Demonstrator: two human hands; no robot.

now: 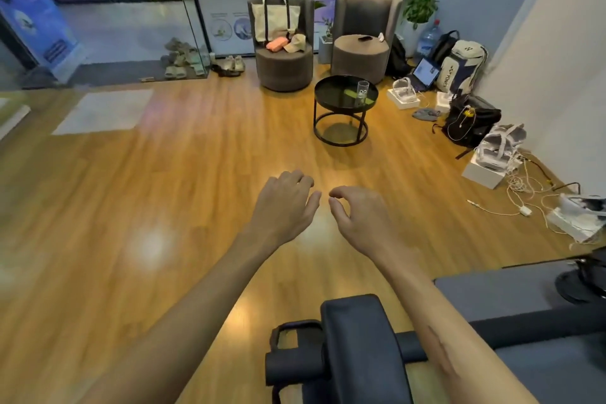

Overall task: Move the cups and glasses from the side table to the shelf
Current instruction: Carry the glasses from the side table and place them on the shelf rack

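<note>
1 clear glass [362,92] stands upright on the right part of a round black side table [331,101], far from the camera and a little right of centre. The table top is dark and glossy with a raised rim, and a ring base sits on the wooden floor [164,193] below it.

Well apart from the table, near the middle of the view, both bare forearms reach forward over the floor. The left hand [283,203] is palm down with its fingers loosely bent and spread a little, holding nothing. The right hand [359,216] is just beside it, its thumb and forefinger curved toward each other so the tips nearly meet, the other fingers tucked loosely; nothing is between them. The 2 hands do not touch.

Behind the table stand 2 grey round armchairs. The left armchair [283,67] carries a cream tote bag [275,21], an orange pouch and a cap. The right armchair [360,56] has a small dark object on its seat. A potted plant [419,6] and a large water bottle [428,39] stand at the far right, with a laptop [424,72], backpacks, white boxes and loose cables along the right wall. Shoes [183,57] lie by the glass partition at far left. A dark padded piece of equipment [357,344] fills the near foreground.
</note>
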